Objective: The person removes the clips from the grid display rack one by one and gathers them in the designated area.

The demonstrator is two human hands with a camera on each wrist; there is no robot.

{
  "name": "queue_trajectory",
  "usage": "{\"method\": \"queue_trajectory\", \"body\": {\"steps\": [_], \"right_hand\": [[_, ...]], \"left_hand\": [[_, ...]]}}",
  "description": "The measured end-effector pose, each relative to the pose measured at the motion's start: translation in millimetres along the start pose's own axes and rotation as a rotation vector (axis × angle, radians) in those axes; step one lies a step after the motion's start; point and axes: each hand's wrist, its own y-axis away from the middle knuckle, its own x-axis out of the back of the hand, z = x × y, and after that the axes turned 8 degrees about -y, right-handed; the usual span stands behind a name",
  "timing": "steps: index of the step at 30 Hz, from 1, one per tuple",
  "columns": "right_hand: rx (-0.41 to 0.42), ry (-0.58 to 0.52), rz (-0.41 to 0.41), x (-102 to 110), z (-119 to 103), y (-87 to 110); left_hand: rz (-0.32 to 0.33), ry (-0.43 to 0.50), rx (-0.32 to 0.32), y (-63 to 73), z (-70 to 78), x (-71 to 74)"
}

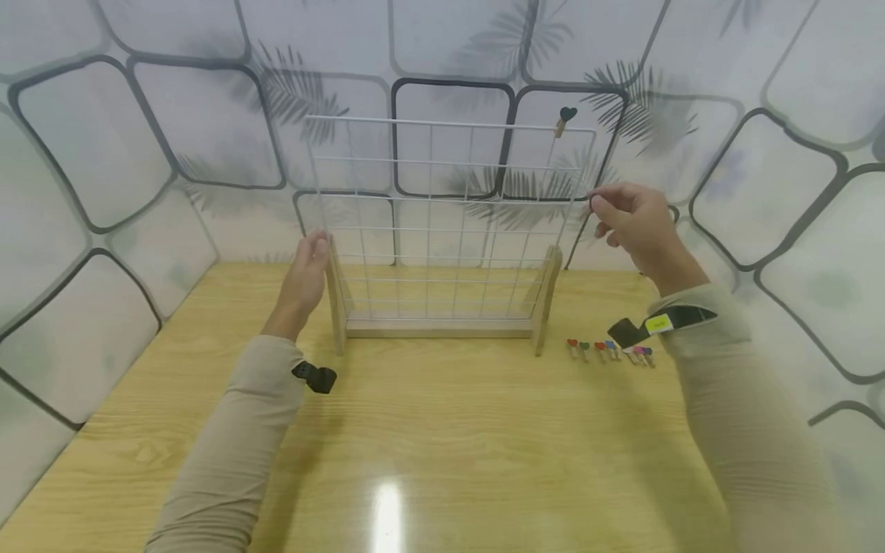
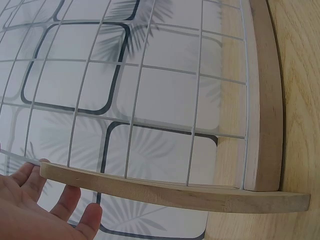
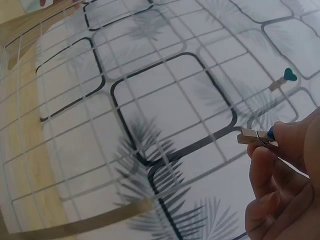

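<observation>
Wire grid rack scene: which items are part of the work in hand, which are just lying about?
In use:
- wire grid rack, left hand touching its wooden end post
- small wooden clip, pinched by right hand
- heart clip already on the grid

Lying about:
- row of coloured clips on the table

Staged tabletop booth: wooden table (image 1: 442, 461), patterned backdrop walls (image 1: 104, 153).
</observation>
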Motion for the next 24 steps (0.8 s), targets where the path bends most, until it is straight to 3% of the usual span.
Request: {"method": "queue_trajectory", "body": {"steps": [9,16,24], "right_hand": [[-0.118,0.159,-0.112,22.0,74.5,32.4],[-0.185,0.315,-0.200,30.3,120.1,57.1],[-0.298,0.270,-0.283,34.3,161.1,76.5]], "left_hand": [[-0.005,0.014,-0.003,1.2,1.6,0.4],[0.007,0.004,-0.017,-0.6,1.3,0.1],[0.013,0.004,-0.020,0.0,-0.1,0.3]]}}
